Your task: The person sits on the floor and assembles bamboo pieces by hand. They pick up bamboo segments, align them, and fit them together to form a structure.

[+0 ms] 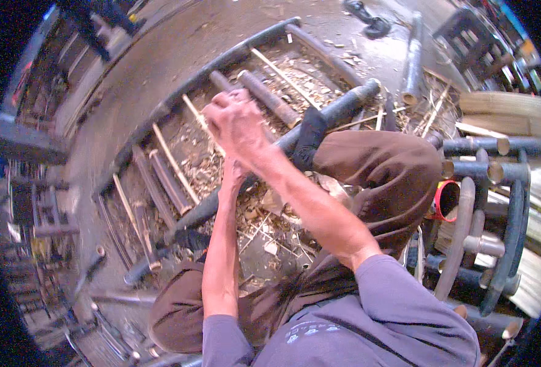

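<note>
A large ladder-like frame of dark bamboo poles lies on the floor before me, its near rail running beside my feet and its far rail beyond. Over its middle my right hand is closed with the knuckles up; anything inside it is hidden. My left hand sits just under and nearer than the right, close to the near rail, its fingers hidden by the right hand and wrist. A thick dark crosspiece lies to the right of my hands, and a thin pale stick to their left.
Wood shavings litter the floor inside the frame. Bent and straight bamboo pieces are stacked at my right, around a red-rimmed container. A dark crate stands far right. Another person's legs show at far left.
</note>
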Available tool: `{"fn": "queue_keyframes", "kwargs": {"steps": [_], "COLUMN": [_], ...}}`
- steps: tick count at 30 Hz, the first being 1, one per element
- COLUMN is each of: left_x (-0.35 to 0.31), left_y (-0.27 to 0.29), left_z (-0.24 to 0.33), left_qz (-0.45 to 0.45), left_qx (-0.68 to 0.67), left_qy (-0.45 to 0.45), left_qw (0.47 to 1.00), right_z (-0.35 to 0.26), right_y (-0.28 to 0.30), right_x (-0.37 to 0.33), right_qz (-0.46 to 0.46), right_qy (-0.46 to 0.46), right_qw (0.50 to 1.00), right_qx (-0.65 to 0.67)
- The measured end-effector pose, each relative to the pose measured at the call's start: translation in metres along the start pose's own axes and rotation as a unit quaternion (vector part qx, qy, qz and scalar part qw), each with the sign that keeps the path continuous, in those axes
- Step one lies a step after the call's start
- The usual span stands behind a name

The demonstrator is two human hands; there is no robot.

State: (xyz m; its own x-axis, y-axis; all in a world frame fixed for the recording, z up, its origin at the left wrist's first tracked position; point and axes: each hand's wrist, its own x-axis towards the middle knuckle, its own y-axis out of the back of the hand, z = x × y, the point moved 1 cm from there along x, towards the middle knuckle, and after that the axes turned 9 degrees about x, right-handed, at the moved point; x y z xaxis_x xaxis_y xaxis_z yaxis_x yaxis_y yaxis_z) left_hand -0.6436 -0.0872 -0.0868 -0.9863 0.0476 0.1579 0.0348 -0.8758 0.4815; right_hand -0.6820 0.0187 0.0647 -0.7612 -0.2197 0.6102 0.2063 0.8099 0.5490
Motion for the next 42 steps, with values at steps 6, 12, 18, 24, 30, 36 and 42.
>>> {"fn": "queue_keyframes", "kwargs": {"steps": [6, 12, 18, 24, 30, 36, 42], "left_x": [0.009, 0.01, 0.008, 0.001, 0.009, -0.002, 0.003], "left_y": [-0.004, -0.01, -0.006, -0.001, -0.018, 0.003, 0.0], "left_z": [0.024, 0.031, 0.041, 0.033, 0.043, 0.043, 0.04], "left_qz": [0.007, -0.008, -0.021, 0.015, 0.002, 0.019, 0.026], "left_qx": [0.003, 0.008, 0.012, 0.045, -0.043, 0.014, 0.013], "left_qy": [0.07, 0.103, 0.132, 0.123, 0.063, 0.106, 0.094], "left_qw": [0.997, 0.995, 0.991, 0.991, 0.997, 0.994, 0.995], "right_z": [0.0, -0.008, 0.0, -0.003, -0.014, 0.045, 0.198], "right_y": [-0.003, 0.04, 0.047, 0.023, -0.035, -0.034, -0.012], "right_x": [-0.002, -0.044, -0.152, -0.249, -0.307, -0.275, -0.187], "right_qz": [0.042, 0.157, -0.008, -0.326, -0.391, -0.411, -0.034], "right_qy": [-0.008, -0.074, -0.257, -0.092, -0.216, -0.222, -0.338], "right_qw": [0.997, 0.965, 0.943, 0.941, 0.87, 0.87, 0.94], "right_qx": [0.063, 0.196, 0.211, 0.003, 0.212, 0.158, -0.015]}}
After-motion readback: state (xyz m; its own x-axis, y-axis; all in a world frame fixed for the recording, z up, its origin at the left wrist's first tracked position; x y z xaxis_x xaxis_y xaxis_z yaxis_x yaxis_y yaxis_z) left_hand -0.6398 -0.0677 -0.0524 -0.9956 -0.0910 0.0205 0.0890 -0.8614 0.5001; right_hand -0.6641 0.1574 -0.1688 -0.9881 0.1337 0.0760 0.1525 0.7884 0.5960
